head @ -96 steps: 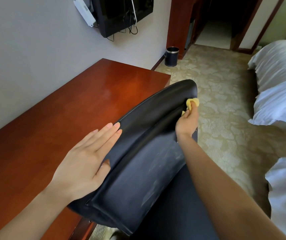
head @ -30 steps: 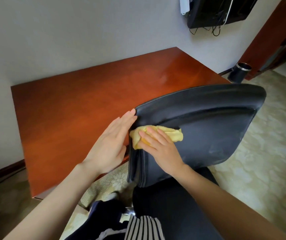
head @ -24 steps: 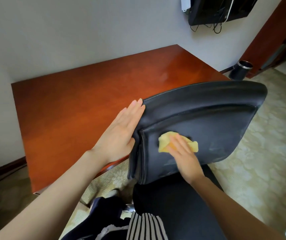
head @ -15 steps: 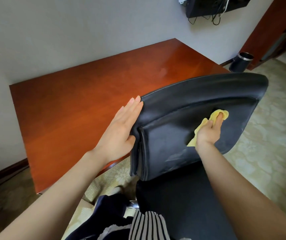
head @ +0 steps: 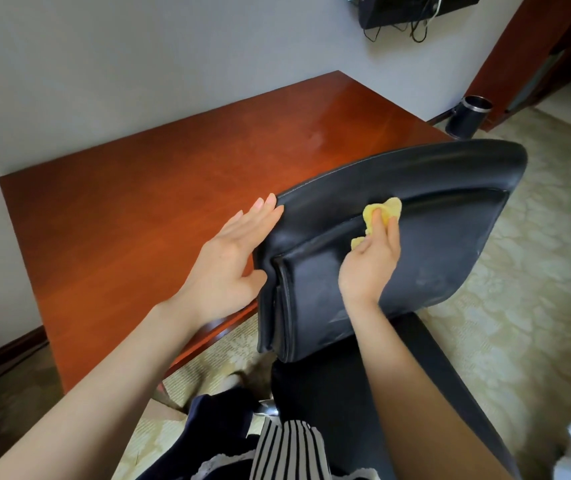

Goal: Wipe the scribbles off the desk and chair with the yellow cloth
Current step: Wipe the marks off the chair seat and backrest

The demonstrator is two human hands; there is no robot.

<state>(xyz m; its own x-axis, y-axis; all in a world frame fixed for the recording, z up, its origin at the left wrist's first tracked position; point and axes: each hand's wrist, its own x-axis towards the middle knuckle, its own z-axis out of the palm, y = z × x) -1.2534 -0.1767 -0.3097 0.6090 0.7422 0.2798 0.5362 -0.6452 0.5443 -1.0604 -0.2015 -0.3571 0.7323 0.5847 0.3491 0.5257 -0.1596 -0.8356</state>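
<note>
Beside the reddish desk [head: 131, 216], your flat left hand [head: 232, 268] braces the black chair back [head: 457, 237]; your right hand [head: 370, 265] grips the yellow cloth [head: 386, 210]. Rub firmly over pale smears [head: 427, 282].

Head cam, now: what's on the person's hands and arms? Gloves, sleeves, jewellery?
Left hand and right hand: no gloves, rings or watch visible. Left arm and right arm show no sleeves, bare to the frame edge. Left-hand nails short, seemingly unpainted.
</note>
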